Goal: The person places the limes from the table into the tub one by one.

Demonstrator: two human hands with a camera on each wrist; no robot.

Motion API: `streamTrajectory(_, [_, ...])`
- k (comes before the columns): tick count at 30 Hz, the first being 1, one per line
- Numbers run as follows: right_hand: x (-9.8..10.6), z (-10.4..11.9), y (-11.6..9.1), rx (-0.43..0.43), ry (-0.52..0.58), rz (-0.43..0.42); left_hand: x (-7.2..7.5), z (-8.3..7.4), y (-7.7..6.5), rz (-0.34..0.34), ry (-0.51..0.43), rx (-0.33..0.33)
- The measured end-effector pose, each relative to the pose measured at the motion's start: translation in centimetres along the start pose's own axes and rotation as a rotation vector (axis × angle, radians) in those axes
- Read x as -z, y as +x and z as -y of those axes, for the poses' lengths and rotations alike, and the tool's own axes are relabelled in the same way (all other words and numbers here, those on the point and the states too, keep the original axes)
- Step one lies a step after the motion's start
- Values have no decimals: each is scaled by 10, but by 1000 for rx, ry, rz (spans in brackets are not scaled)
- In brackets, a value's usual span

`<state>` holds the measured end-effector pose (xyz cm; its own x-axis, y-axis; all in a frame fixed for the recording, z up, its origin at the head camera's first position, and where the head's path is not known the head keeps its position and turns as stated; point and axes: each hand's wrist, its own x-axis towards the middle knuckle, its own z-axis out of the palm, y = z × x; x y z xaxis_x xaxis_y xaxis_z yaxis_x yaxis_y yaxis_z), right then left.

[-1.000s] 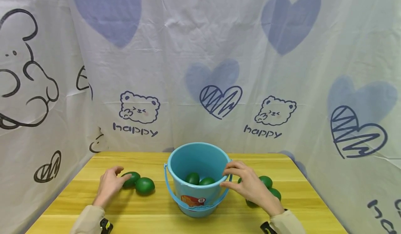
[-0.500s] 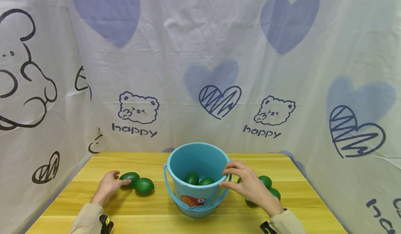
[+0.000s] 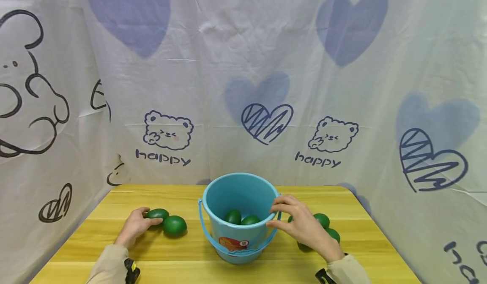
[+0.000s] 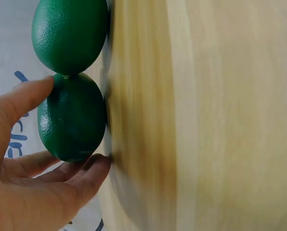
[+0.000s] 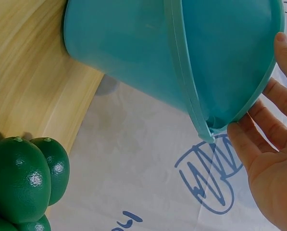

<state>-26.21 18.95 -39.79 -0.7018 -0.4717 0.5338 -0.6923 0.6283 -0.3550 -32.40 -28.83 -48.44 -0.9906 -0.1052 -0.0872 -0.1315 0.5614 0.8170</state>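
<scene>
On the left of the table, my left hand [image 3: 134, 225] has its thumb and curled fingers about a glossy green egg-shaped fruit [image 4: 73, 118]. Its thumb [image 4: 30, 96] lies at the end by a second green fruit [image 3: 175, 226], and the fingertips are round the opposite end. A light blue bucket [image 3: 243, 234] stands upright in the middle with its handle down in front. Two green fruits [image 3: 233, 217] show inside it. My right hand [image 3: 300, 225] holds the bucket's right rim [image 5: 251, 103] between thumb and fingers.
Several more green fruits [image 5: 19, 178] lie on the wooden table [image 3: 179, 267] to the right of the bucket, partly behind my right hand. White cloth [image 3: 213, 85] printed with hearts and bears hangs behind the table and along both sides.
My left hand has come in closer round the left fruit, its fingers now behind it and the thumb in front. The right hand and bucket have stayed in place.
</scene>
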Motion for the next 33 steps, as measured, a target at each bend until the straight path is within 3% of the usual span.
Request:
streamTrajectory(17, [-3, 1, -4, 8, 17, -12, -6, 5, -3, -96, 10, 8])
streamTrajectory(24, [-3, 1, -2, 4, 16, -7, -7, 3, -1, -129, -27, 20])
streamTrajectory(33, [2, 1, 1, -12, -12, 20, -14, -1, -4, -224, -42, -45])
